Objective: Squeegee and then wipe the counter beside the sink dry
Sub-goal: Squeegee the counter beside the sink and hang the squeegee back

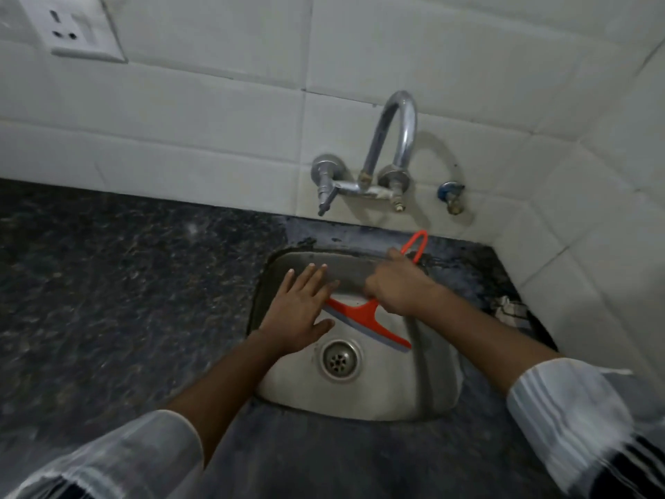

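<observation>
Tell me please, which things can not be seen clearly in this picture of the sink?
- Squeegee: the middle of its handle is hidden by the right hand; the left hand covers one end of the blade.
- Counter: too dark and speckled to tell wet from dry.
- Cloth by the right wall: small and dim; its kind is unclear.
- Sleeves: blurred, cut off by the bottom edge.

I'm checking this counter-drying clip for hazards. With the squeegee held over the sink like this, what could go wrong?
1. The right hand grips the squeegee mid-handle over the sink; a slip may drop it in the basin.
2. The left hand lies flat by the blade, so a pull might catch its fingers.
3. The counter looks untouched; water could stay.
</observation>
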